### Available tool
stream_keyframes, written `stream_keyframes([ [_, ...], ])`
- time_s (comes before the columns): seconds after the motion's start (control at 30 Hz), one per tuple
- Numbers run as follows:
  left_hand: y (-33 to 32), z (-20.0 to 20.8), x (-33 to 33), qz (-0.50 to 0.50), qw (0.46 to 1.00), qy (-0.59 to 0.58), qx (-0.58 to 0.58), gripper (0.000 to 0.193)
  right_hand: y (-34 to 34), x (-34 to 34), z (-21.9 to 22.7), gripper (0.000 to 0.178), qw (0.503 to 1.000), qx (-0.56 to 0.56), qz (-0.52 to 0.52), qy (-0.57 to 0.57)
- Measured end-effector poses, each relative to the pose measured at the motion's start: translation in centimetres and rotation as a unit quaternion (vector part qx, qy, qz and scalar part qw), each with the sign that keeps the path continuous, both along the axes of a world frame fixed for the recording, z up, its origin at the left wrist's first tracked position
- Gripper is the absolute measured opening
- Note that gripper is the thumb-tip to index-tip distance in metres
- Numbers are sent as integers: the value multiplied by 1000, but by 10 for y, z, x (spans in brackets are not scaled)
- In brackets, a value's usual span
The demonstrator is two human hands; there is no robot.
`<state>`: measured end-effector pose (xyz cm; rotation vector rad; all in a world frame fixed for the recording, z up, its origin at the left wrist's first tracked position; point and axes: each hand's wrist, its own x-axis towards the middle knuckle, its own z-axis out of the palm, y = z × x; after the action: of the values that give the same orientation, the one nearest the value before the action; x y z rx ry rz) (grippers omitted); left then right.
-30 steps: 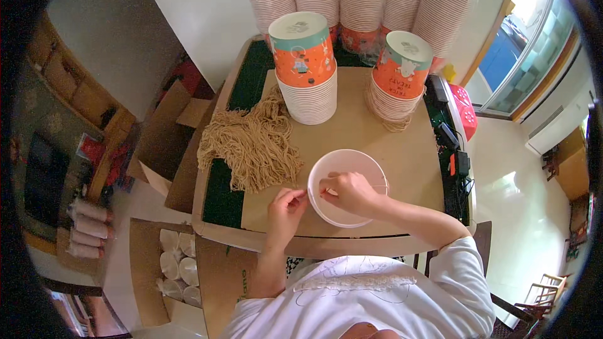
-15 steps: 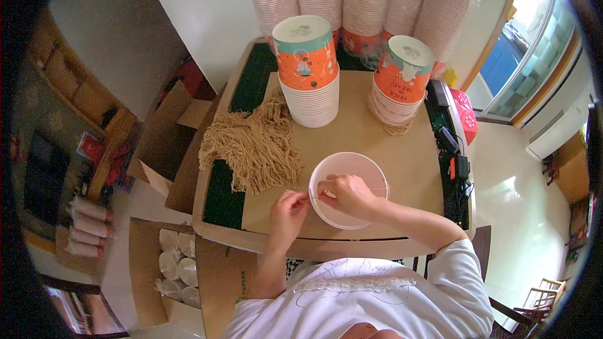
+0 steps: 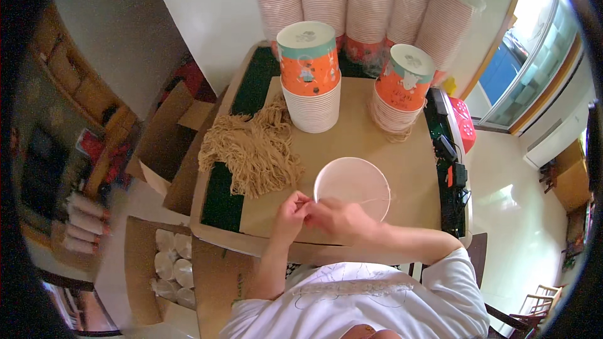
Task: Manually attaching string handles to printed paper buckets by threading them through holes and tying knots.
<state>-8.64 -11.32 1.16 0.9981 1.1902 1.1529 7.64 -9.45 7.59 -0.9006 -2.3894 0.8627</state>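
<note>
A paper bucket (image 3: 352,179) with a pale inside stands mouth up at the table's front middle. A thin cord (image 3: 375,200) runs across its inside from the right wall toward my hands. My left hand (image 3: 291,215) is closed in a pinch at the bucket's left rim, on what looks like the cord's end. My right hand (image 3: 342,218) is somewhat blurred and hides the near rim; its bunched fingers meet the left fingertips, and what they hold is hidden. Left of the bucket lies a heap of tan cords (image 3: 251,147).
Behind stand an orange and teal bucket stack (image 3: 309,78) and another stack (image 3: 405,88) with cord round it. Wrapped stacks (image 3: 370,6) line the wall. Black devices with cables (image 3: 453,172) lie along the right edge. Open cardboard boxes (image 3: 163,144) stand at the left.
My right hand has come out of the bucket, down and left to my left hand's fingertips. The view has shifted slightly, and the bucket appears a little tilted.
</note>
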Motion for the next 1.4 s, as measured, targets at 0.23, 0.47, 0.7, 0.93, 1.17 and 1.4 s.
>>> stream_keyframes([
  [0.23,21,-9,5,-66,943,-294,-138,12,-42,-6,-4,27,919,352,89,-155],
  [0.47,42,13,34,72,967,-171,-175,12,34,22,29,22,986,135,9,-97],
  [0.7,71,0,49,-42,996,64,44,5,110,65,-7,18,983,34,-112,-145],
  [0.93,93,-28,58,-43,991,56,112,3,105,84,-4,20,992,-45,-84,-78],
  [1.17,94,-15,60,-43,990,78,105,8,65,98,22,13,984,70,-151,61],
  [1.4,94,-24,55,-37,990,90,101,6,-25,145,7,7,954,-91,-272,82],
])
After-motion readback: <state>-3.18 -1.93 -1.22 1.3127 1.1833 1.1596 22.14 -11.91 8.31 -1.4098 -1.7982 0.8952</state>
